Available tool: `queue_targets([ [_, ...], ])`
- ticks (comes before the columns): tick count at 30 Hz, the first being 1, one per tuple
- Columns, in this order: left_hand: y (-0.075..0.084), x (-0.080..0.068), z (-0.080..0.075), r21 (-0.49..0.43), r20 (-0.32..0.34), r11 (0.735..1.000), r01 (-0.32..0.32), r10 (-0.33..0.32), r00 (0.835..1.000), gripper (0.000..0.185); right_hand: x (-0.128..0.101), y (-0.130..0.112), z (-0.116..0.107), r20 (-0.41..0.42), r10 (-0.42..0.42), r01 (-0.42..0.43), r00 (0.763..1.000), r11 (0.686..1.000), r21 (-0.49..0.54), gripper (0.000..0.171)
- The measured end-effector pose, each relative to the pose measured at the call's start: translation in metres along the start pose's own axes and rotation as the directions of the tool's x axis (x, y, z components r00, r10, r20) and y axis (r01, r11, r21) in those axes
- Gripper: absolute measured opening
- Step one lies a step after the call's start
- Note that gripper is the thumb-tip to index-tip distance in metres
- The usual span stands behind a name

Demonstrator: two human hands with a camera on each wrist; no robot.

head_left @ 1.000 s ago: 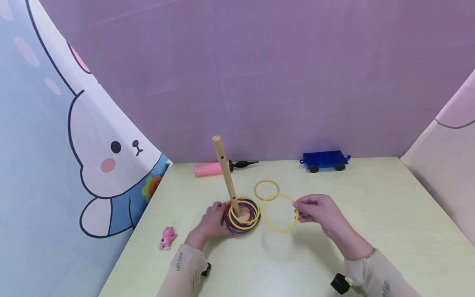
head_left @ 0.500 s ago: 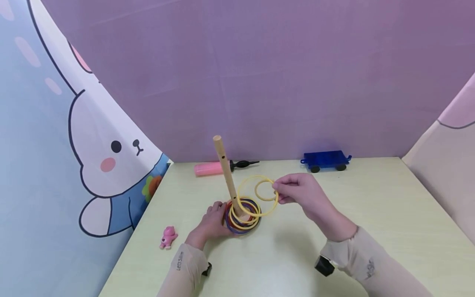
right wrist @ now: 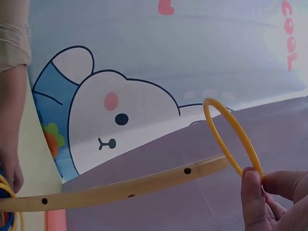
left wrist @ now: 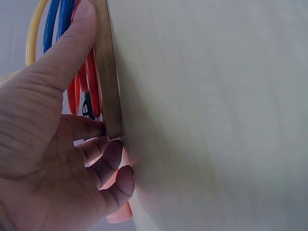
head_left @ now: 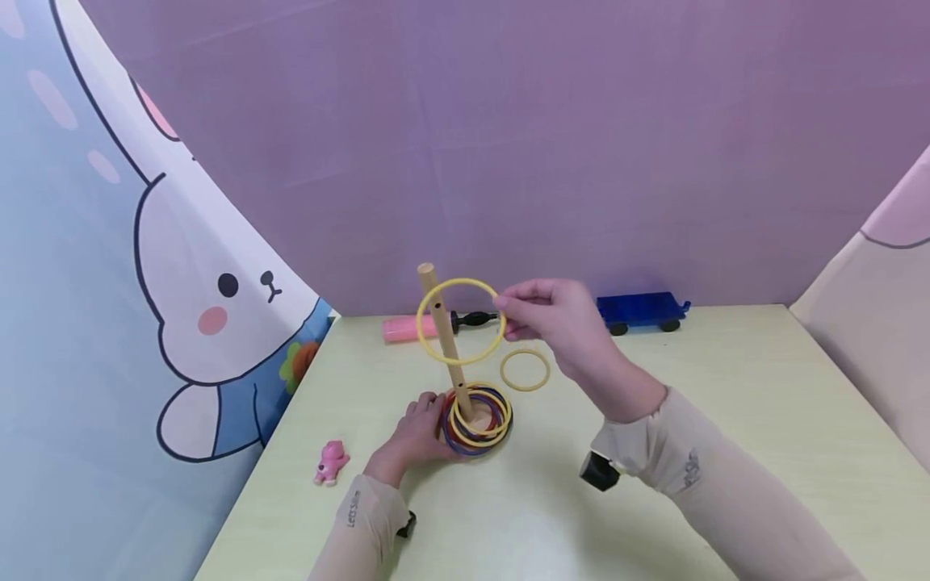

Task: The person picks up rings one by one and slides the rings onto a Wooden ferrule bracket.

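A wooden ring toss stand has an upright post [head_left: 456, 379] on a round wooden base [left wrist: 109, 91]. Red, blue and yellow rings [head_left: 475, 443] lie stacked around the foot of the post. My left hand [head_left: 416, 437] grips the base, thumb on top and fingertips at its edge in the left wrist view. Between thumb and fingers, my right hand [head_left: 552, 319] pinches a yellow ring [head_left: 465, 281]. In the head view this ring overlaps the upper post; in the right wrist view its rim appears beside the post's tip. A yellow ring [head_left: 526, 390] lies behind the stand, to its right.
A pink pump [head_left: 407, 329] with a black nozzle lies at the table's back edge, partly behind the post. Farther right stands a blue wheeled toy cart [head_left: 639, 311]. At the left sits a small pink figurine [head_left: 332, 463]. A purple cloth [head_left: 581, 161] hangs behind the table.
My right hand has lifted the yellow ring up and to the left, from beside the stand to the post's upper part. My left hand has stayed on the base.
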State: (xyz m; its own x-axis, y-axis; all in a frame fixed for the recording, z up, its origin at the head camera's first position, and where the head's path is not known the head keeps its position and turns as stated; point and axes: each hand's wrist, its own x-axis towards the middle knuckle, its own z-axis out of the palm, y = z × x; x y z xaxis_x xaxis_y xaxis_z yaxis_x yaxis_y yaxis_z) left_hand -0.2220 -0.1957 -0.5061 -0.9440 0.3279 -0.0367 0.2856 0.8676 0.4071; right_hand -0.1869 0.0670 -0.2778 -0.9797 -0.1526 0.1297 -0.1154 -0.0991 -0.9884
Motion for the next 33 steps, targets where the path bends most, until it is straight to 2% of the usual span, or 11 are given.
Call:
queue_targets([
  [7, 0.0, 0.001, 0.001, -0.001, 0.006, 1.0, 0.001, -0.001, 1.0, 0.116, 0.015, -0.015, 0.014, -0.038, -0.001, 0.004, 0.999, 0.998, 0.07, 0.025],
  [13, 0.0, 0.0, 0.003, 0.005, -0.014, 1.0, -0.008, 0.008, 1.0, 0.116, 0.026, -0.009, 0.02, -0.073, -0.021, 0.03, 0.997, 0.991, 0.127, 0.022],
  [17, -0.002, 0.002, 0.005, 0.03, -0.048, 0.999, -0.035, 0.036, 0.998, 0.113, 0.03, -0.001, 0.02, -0.088, 0.014, -0.001, 0.996, 0.991, 0.137, 0.02],
  [23, 0.0, 0.001, 0.004, 0.029, -0.049, 0.999, -0.03, 0.032, 0.998, 0.114, 0.03, 0.026, 0.016, -0.073, 0.092, -0.085, 0.993, 0.991, 0.099, 0.02],
  [33, 0.0, -0.001, 0.002, 0.009, -0.035, 1.0, -0.018, 0.019, 0.999, 0.115, 0.021, 0.094, 0.01, -0.067, 0.169, -0.165, 0.983, 0.984, 0.06, 0.019],
])
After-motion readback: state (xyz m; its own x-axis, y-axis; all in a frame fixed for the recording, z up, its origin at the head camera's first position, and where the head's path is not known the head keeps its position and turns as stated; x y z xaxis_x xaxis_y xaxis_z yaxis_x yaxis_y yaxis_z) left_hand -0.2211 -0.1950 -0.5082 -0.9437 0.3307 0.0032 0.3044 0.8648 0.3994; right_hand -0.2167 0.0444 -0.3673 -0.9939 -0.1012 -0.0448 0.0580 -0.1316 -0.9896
